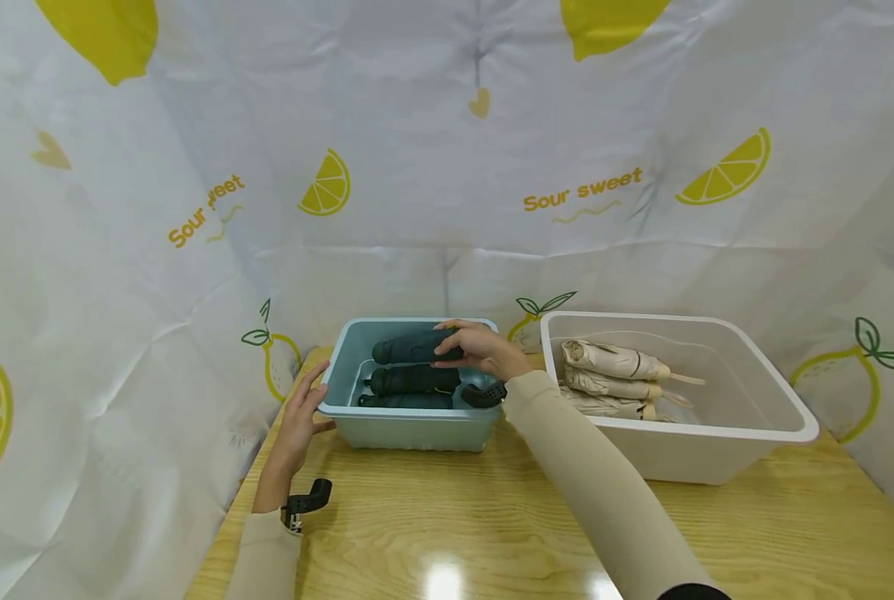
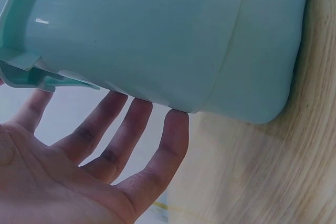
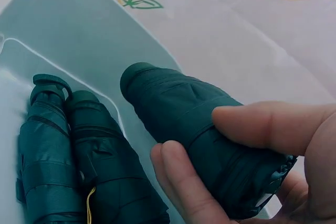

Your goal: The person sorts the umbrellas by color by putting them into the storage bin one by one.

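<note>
My right hand (image 1: 484,348) grips a folded dark green umbrella (image 3: 184,124) between thumb and fingers, over the back part of the light blue bin (image 1: 417,433). Below it, two more folded dark umbrellas (image 1: 412,380) lie side by side in that bin; in the right wrist view one shows a yellow cord near its side. My left hand (image 1: 297,425) is at the bin's left side. Its spread fingers (image 2: 170,135) touch the outer wall in the left wrist view, without curling round it.
To the right stands a larger white bin (image 1: 686,437) with several folded cream umbrellas (image 1: 615,362) at its left end. Both bins sit on a wooden table (image 1: 417,517). Behind hangs a white lemon-print sheet (image 1: 417,167).
</note>
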`<state>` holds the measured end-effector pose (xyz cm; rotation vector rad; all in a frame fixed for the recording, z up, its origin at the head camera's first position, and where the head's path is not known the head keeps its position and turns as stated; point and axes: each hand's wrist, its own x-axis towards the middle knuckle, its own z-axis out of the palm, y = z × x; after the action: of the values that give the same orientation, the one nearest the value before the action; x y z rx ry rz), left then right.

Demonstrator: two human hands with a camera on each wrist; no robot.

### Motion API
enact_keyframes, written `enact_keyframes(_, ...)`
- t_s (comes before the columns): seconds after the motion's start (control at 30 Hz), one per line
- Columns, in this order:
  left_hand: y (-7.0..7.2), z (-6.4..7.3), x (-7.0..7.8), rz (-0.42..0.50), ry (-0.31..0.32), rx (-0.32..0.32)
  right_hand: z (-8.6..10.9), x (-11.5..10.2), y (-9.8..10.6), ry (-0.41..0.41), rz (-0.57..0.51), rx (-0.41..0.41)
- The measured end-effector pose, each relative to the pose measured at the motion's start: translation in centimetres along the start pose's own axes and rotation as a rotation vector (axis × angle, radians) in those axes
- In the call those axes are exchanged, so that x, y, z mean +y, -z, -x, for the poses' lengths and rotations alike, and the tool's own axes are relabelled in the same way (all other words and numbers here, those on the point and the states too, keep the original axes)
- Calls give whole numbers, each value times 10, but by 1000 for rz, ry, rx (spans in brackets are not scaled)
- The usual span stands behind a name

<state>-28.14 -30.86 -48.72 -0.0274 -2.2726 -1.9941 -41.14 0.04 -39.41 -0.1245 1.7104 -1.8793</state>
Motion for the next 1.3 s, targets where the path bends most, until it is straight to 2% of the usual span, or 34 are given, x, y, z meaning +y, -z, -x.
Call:
enact_keyframes(0.33, -1, 0, 0, -2, 0, 1, -5, 8, 2, -25, 48, -6)
enact_keyframes(0.57, -1, 0, 1, 2, -4, 1, -4, 9, 2, -22, 103, 18)
enact_keyframes(0.7, -1, 0, 1, 4, -8, -4, -4, 9, 2, -18, 200, 43)
enact_keyframes(0.93, -1, 0, 3, 3, -9, -3, 1, 10, 1, 22, 448, 81)
enact_keyframes(1.13, 0, 0, 1, 1, -8, 0, 2, 10, -1, 14, 477, 69)
enact_keyframes(1.3, 0, 0, 0, -4, -10, -1, 11, 5, -1, 57, 584, 57)
